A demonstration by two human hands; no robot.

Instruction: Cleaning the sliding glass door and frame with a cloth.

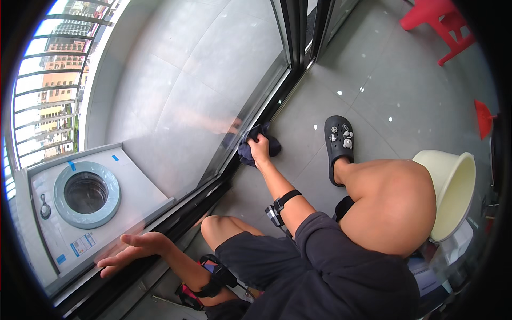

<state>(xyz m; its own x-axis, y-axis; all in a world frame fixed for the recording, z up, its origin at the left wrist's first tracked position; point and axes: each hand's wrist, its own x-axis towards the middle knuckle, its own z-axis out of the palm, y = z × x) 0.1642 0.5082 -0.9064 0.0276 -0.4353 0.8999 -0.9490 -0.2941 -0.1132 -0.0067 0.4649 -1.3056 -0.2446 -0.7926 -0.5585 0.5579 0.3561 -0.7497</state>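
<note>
My right hand (260, 150) grips a dark navy cloth (248, 154), bunched against the lower black frame (224, 182) of a glass sliding door. A faint reflection of that hand and forearm shows in the glass pane (192, 76). Over to the left, my left hand (138, 250) has its fingers apart and holds nothing. It is beside the glass near the bottom of the door; whether it touches the pane, I cannot tell.
Behind the glass stands a front-loading washing machine (140, 180), near a balcony railing (56, 72). A cream bucket (444, 192) lies tipped beside my bent knee. A red plastic stool (440, 24) and a red dustpan-like object (483, 119) are on the tiled floor (360, 72).
</note>
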